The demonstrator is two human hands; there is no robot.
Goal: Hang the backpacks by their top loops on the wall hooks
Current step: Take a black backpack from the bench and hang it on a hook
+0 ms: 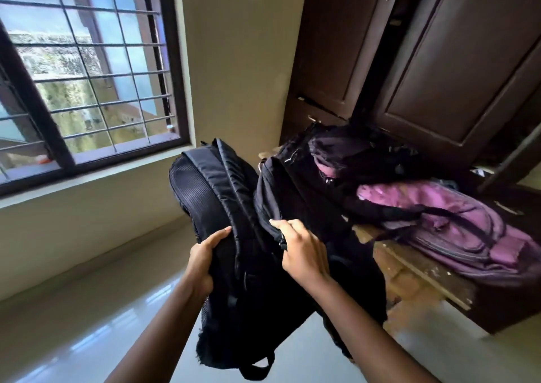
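The black backpack (pixel 251 294) is held clear of the floor (pixel 87 309) in front of you, between both hands; its mesh back panel (pixel 193 195) faces the window (pixel 87 75) and its far end points up. Your left hand (pixel 203 258) grips the panel side, fingers curled round the edge with the thumb on top; your right hand (pixel 304 251) pinches the fabric at a zip line, fingers curled.

Treat the bag as soft and unframed; it sags below your grip, and a loose strap (pixel 257 365) dangles underneath. Judge the weight as moderate, since the body hangs slack rather than bulging. The fabric looks smooth and may slide in a pinch; take hold by webbing, not by cloth. Look for the top loop at the upper end, near the padded shoulder straps (pixel 231 183); which piece there is the loop cannot be told for certain.

Two further bags lie on the wooden bench (pixel 424 277) to your right, just beside the held bag: a dark backpack (pixel 351 154) and a purple backpack (pixel 456 224); keep the dangling strap from snagging them. A dark wardrobe (pixel 439 75) stands behind the bench. No wall hooks are in view; expect to turn before hanging.
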